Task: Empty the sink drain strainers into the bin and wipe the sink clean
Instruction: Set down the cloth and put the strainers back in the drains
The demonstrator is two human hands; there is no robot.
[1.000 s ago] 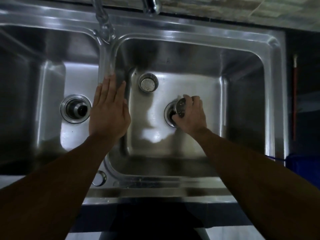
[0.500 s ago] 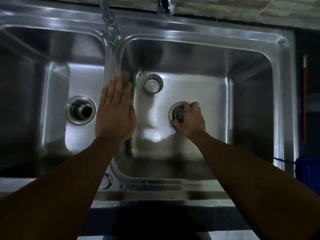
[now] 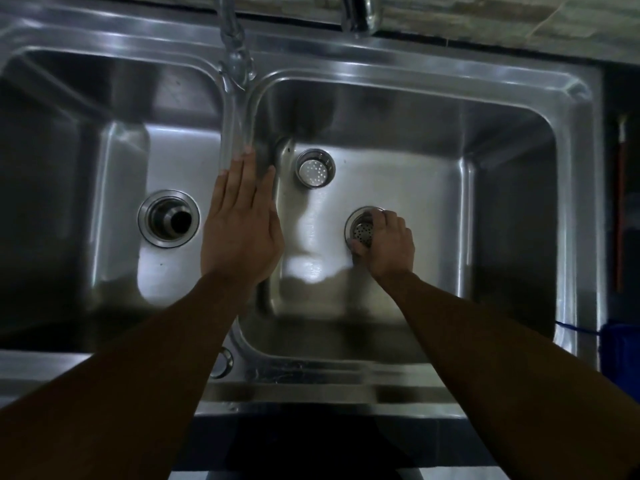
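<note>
Right hand (image 3: 388, 244) is gripping the strainer (image 3: 362, 231) at the right basin's drain (image 3: 350, 220), seemingly tilted in this dim light. Left hand (image 3: 242, 233) is lying flat, fingers straight, on the divider (image 3: 239, 133). If fingers are slipping on slick steel, it's dropping crooked and jamming.

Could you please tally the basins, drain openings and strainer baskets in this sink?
Stainless steel sink basins: 2, left and right
Round metal drain openings: 2, left and right
Perforated round metal strainer baskets: 2, one loose, one gripped by the right hand
Total: 6
</note>
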